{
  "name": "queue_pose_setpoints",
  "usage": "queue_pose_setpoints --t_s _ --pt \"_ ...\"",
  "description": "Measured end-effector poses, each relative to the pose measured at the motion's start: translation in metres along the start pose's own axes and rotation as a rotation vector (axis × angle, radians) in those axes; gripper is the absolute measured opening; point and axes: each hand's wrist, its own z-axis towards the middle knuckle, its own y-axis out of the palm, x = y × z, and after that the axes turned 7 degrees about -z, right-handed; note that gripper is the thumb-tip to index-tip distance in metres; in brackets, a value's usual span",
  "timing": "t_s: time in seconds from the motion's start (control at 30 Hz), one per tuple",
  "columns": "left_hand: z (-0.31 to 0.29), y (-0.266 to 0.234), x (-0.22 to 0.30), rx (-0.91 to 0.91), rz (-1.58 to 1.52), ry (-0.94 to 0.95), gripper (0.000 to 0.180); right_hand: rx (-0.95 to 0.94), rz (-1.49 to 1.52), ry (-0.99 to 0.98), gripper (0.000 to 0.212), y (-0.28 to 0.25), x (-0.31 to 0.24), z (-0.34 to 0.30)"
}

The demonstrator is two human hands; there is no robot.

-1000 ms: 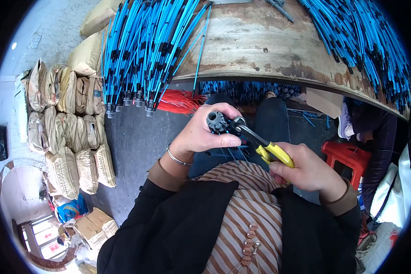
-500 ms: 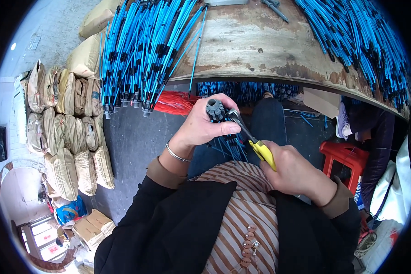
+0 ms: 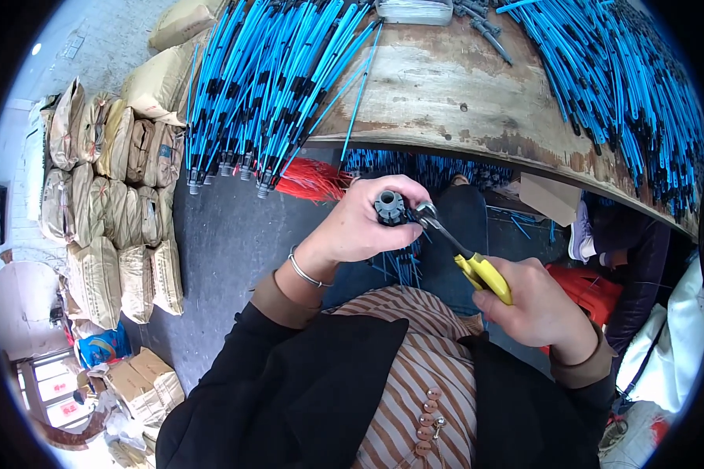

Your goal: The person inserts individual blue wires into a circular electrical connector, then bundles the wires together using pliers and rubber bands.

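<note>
Gripping yellow-handled pliers (image 3: 489,275), a worker's right hand (image 3: 530,303) holds their head beside a grey toothed hub (image 3: 390,213), the left hand (image 3: 361,228) wrapped around it before a wooden table (image 3: 414,86). A tray (image 3: 416,21) there holds indistinct pale contents; stacked sacks (image 3: 95,281) bear unreadably small print.

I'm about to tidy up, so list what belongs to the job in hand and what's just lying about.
In the job:
- pliers, in the right hand
- grey fitting, in the left hand
- probably the grey-tipped blue rods

Apparently lying about:
- brown sacks
- cardboard boxes, lower left
- red stool
</note>
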Motion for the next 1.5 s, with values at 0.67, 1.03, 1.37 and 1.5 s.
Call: queue_pose_setpoints --t_s 0.67,1.03,1.37,1.5 --pt "0.016 0.002 -0.003 -0.005 0.135 -0.051 0.037 -0.050 -0.394 0.066 0.021 -0.023 -0.017 0.017" --pt "0.004 -0.016 -0.059 -0.054 -0.491 0.206 0.107 0.622 -1.029 0.302 0.041 -0.082 0.056 0.107" --pt "0.000 0.020 -0.051 0.169 0.134 -0.028 0.091 0.606 -0.219 -0.320 0.050 0.026 0.021 0.082" --pt "0.004 0.055 -0.051 0.304 0.261 0.128 0.083 0.810 -0.120 -0.075 0.044 0.060 0.011 0.077"
